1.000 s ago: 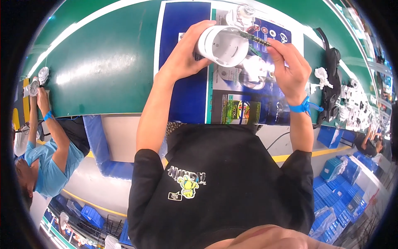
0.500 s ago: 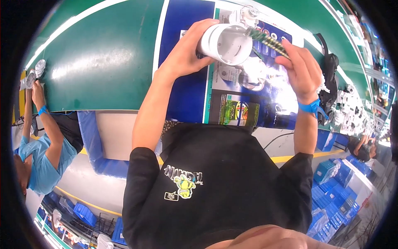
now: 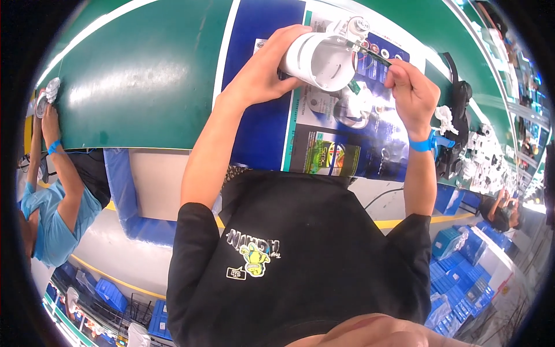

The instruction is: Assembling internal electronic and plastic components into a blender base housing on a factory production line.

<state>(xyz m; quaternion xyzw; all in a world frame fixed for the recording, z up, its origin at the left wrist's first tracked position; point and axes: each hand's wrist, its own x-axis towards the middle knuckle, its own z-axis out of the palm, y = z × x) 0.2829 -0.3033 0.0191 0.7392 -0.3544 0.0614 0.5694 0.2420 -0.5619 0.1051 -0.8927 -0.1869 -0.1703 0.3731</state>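
Observation:
My left hand (image 3: pixel 267 74) is wrapped round a white cylindrical housing (image 3: pixel 305 60), which lies tilted with its open mouth toward the right. Between the thumb and fingers of my right hand (image 3: pixel 415 97) is a narrow green circuit board (image 3: pixel 377 56), seen nearly edge-on. Its far end reaches to the upper rim of the housing; whether they touch I cannot tell. A small green piece (image 3: pixel 354 87) shows at the housing's lower right rim. Behind the housing stands a white part with a round cap (image 3: pixel 359 25).
A printed blue and black mat (image 3: pixel 260 136) covers this part of the green table (image 3: pixel 144 81). Black straps or cables (image 3: pixel 459 98) and several white parts (image 3: pixel 488 153) lie at the right. On the left a co-worker's hand (image 3: pixel 51 124) holds a pale part.
My right hand has shifted slightly left, and the circuit board has turned from showing its face to nearly edge-on. My left hand still grips the housing.

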